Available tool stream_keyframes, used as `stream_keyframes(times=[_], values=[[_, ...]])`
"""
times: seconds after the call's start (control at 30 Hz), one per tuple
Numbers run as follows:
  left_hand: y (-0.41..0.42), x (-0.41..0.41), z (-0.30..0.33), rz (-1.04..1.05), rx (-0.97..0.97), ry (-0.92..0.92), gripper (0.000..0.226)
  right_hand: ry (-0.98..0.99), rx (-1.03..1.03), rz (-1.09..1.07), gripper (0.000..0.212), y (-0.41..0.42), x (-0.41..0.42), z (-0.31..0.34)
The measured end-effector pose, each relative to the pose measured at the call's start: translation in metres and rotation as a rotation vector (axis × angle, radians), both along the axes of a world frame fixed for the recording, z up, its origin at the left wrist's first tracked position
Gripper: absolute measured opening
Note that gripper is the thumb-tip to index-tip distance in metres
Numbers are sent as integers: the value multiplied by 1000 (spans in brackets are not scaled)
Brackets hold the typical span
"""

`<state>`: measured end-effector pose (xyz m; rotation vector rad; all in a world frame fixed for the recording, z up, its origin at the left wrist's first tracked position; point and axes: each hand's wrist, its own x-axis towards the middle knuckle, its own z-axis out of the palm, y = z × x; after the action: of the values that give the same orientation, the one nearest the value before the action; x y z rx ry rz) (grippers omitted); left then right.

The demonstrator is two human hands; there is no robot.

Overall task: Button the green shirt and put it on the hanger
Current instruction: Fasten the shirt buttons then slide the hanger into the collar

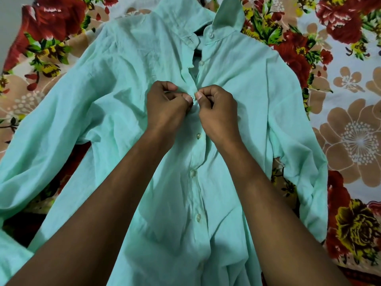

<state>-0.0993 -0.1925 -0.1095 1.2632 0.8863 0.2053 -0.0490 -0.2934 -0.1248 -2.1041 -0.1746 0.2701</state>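
Buttoning green shirt (127,120) mid-placket: both hands' fingers (188,99) pinching button (192,98); next, likely unfastened btn at 12 o'clock.

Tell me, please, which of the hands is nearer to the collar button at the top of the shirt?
Right. The right hand is below the collar button, slightly to its right; the left hand is below and farther left, across the placket.

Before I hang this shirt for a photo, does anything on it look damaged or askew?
Yes. The green shirt looks torn at the underarm seam on the right of the picture, where the bedsheet shows through. It is also heavily creased, and the top two buttons are still undone.
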Motion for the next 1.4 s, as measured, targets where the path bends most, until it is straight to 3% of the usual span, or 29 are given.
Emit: stream_keyframes(times=[0.2, 0.3, 0.43, 0.53, 0.8, 0.93, 1.0, 1.17, 1.4], values=[[4, 13, 4, 17, -25, 105, 39, -24, -219, 79, 10, 5, 9, 11], [14, 14, 3, -96, 41, 163, 32, 4, -307, 141, 11, -1, 17, 19], [27, 28, 2, -175, 499, 130, 11, -97, -234, 7, 21, 3, 39, 28], [26, 49, 8, -224, 793, 103, 29, -126, -179, -51, 7, 22, 53, 27], [35, 74, 13, -515, 1082, 341, 40, -85, -282, -88, 14, 38, 74, 9], [45, 77, 13, -513, 1039, 331, 7, -130, -391, -91, 12, 44, 73, 11], [50, 78, 5, -420, 906, 276, 12, -151, -377, -101, 11, 43, 70, 12], [45, 71, -1, -145, 359, 118, 22, -167, -200, -119, 8, 34, 60, 15], [31, 66, -8, -94, 208, 52, 13, 69, 58, -168, 12, 41, 60, 9]])
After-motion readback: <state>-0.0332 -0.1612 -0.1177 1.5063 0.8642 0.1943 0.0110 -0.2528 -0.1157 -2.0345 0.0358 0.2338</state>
